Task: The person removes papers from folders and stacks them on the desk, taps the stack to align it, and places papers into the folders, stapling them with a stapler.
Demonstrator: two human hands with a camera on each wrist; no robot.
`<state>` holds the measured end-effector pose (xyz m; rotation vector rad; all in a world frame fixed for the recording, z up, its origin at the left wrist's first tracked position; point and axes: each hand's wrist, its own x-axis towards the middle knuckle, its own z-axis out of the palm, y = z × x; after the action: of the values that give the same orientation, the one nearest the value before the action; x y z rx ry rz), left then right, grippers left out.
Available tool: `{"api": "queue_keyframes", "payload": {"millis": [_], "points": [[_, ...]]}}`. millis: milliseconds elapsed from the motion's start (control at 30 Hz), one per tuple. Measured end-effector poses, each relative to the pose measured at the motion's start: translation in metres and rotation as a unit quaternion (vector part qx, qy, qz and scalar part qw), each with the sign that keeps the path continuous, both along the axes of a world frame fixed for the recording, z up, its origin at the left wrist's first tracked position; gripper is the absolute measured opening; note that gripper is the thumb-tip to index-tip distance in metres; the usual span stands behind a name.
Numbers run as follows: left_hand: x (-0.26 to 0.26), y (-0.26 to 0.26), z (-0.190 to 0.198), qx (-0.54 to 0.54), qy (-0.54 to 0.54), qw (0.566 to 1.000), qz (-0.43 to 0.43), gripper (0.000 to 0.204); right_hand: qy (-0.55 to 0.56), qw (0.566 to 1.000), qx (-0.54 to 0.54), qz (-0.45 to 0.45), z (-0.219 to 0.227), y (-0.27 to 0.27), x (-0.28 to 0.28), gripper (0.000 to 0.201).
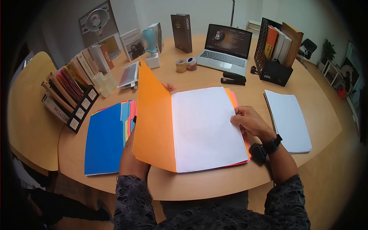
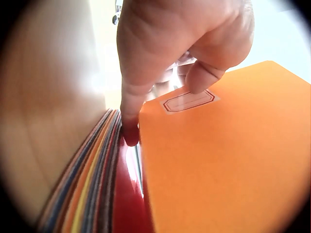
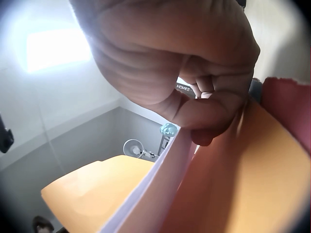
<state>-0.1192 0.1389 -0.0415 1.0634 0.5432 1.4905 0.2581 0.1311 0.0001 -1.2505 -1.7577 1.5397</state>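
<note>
One orange folder (image 1: 153, 126) lies open on the desk (image 1: 191, 186) (near edge taken as six o'clock), its cover (image 2: 233, 141) raised on the nine o'clock side, white paper (image 1: 207, 132) inside. The right hand (image 1: 251, 120) pinches the paper's three o'clock edge between thumb and curled fingers; the left hand (image 2: 182, 39) sets a fingertip against the cover's outer face, and I cannot tell how far it closes. A blue folder (image 1: 103, 142) lies at nine o'clock, white sheets (image 1: 289, 122) at three, a laptop (image 1: 224, 50) at one.

A laptop (image 1: 226, 50) and book (image 1: 181, 33) stand near the far edge of the desk (image 1: 214, 188), a rack (image 1: 276, 75) toward its right, a box (image 1: 83, 109) at its left.
</note>
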Motion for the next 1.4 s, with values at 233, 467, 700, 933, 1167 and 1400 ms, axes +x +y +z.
{"api": "queue_keyframes", "payload": {"millis": [233, 467, 700, 933, 1167, 1400], "points": [[0.0, 0.0, 0.004, 0.019, 0.048, 0.998, 0.022, 0.026, -0.064, 0.998, 0.009, 0.002, 0.018, -0.012, -0.005, 0.017], [-0.002, 0.008, -0.002, 0.015, 0.038, 0.998, 0.04, 0.02, -0.09, 0.99, 0.105, 0.012, -0.002, -0.003, -0.003, 0.021], [-0.013, 0.03, -0.024, 0.05, 0.036, 0.998, 0.007, 0.02, -0.131, 0.98, 0.147, 0.003, -0.003, -0.001, -0.003, 0.03], [-0.002, 0.013, -0.004, -0.032, 0.043, 0.997, 0.063, 0.02, -0.18, 0.968, 0.177, -0.012, 0.0, -0.006, -0.003, 0.033], [-0.009, 0.019, -0.011, -0.028, 0.006, 0.999, 0.017, 0.017, -0.191, 0.961, 0.2, -0.011, -0.005, -0.002, -0.002, 0.034], [-0.005, 0.019, -0.008, -0.028, 0.009, 0.999, 0.029, 0.019, -0.178, 0.949, 0.255, -0.039, 0.021, 0.006, 0.009, 0.03]]}}
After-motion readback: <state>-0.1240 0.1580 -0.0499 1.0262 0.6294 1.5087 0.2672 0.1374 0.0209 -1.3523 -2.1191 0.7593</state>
